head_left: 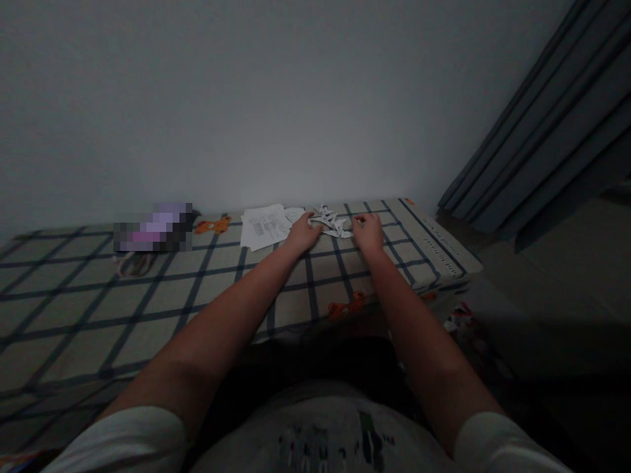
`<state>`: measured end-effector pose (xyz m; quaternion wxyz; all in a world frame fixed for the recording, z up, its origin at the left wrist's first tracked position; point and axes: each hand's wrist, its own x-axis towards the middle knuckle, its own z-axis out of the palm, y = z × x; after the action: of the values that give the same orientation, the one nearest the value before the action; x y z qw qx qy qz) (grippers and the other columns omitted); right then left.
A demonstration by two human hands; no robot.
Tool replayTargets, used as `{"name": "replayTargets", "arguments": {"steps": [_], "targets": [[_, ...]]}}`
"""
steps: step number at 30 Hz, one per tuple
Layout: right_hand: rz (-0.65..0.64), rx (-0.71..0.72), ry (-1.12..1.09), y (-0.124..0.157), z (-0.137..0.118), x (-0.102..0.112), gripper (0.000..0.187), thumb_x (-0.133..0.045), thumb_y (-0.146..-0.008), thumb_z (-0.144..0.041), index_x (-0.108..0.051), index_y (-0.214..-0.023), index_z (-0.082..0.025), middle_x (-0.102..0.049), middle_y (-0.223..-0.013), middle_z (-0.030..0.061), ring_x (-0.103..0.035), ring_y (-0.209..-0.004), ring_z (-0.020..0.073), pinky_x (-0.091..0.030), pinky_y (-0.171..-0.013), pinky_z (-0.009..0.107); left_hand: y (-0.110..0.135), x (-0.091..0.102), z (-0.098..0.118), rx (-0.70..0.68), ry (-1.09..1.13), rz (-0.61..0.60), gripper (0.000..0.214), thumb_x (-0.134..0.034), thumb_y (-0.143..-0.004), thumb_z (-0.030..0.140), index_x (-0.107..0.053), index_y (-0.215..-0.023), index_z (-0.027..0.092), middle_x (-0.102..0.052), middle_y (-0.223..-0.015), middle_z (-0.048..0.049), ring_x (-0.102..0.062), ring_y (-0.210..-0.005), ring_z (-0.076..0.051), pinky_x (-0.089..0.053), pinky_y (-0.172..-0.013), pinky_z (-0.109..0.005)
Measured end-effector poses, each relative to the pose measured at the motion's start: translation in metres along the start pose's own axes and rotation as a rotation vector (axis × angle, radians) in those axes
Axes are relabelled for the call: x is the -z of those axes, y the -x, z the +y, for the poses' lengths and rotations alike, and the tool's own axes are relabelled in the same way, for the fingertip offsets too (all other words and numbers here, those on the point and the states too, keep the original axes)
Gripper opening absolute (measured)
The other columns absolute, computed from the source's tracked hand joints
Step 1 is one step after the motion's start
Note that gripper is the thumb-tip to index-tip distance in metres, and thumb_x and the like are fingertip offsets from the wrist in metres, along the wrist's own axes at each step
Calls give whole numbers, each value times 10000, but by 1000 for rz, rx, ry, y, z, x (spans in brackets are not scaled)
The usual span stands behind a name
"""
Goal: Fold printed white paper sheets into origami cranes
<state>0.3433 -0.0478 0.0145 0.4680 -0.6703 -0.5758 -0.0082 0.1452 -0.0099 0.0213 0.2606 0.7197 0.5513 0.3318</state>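
Folded white paper pieces (pixel 335 226), with sharp points and creases, lie in a small cluster between my two hands on the checked cloth. At the cluster's left side, my left hand (pixel 304 234) has its thumb and forefinger around a folded paper edge. My right hand (pixel 369 233) is curled, its fingertips pinching the right tip of the nearer folded paper. The exact shape of the folded paper is too small and dim to make out. Just left of my left hand is a stack of printed paper sheets (pixel 266 226), slightly fanned.
A checked cloth (pixel 221 289) with orange bear prints covers the raised surface, whose edge drops off at right. A blurred purple item (pixel 165 220) and a rounded, band-like object (pixel 133 264) lie at left. Behind stands a pale wall (pixel 276 98); a dark curtain (pixel 532 125) hangs at right.
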Motion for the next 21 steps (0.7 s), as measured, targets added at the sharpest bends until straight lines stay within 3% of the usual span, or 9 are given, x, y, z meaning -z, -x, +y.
{"name": "replayTargets", "arguments": {"steps": [3, 6, 12, 17, 21], "targets": [[30, 155, -93, -1, -27, 4, 170, -570, -910, -195, -727, -921, -132, -663, -955, 111, -596, -921, 223, -465, -932, 347, 3, 17, -8, -40, 49, -4, 513, -614, -882, 326, -633, -1359, 138, -726, -784, -57, -694, -773, -217, -504, -763, -304], [-50, 321, -176, -1, -62, -6, 142, -582, -922, -214, -710, -915, -151, -665, -929, 79, -596, -888, 195, -463, -881, 316, 2, 37, -20, -76, 60, 63, 434, -623, -860, 306, -707, -1256, 148, -711, -737, -40, -672, -730, -198, -496, -743, -291], [-391, 506, -126, -2, -120, -64, 181, -562, -941, -215, -722, -997, -150, -708, -980, 81, -618, -943, 192, -448, -875, 307, -10, 85, -64, -62, 32, 145, 406, -611, -850, 328, -749, -1177, 132, -697, -691, -39, -634, -646, -182, -459, -672, -285], [-674, 603, -37, -10, -136, -114, 267, -552, -982, -248, -736, -1131, -125, -736, -1126, 125, -649, -1029, 209, -460, -933, 322, -17, 107, -110, -92, 18, 230, 402, -563, -833, 290, -748, -1152, 132, -668, -699, -27, -576, -629, -168, -423, -628, -274], [-732, 747, -12, -9, -133, -140, 385, -585, -991, -376, -691, -1285, -151, -672, -1310, 134, -578, -1246, 237, -424, -1065, 353, -19, 104, -135, -130, 33, 308, 408, -516, -848, 261, -728, -1164, 115, -694, -794, -54, -610, -719, -179, -469, -708, -293]]}}
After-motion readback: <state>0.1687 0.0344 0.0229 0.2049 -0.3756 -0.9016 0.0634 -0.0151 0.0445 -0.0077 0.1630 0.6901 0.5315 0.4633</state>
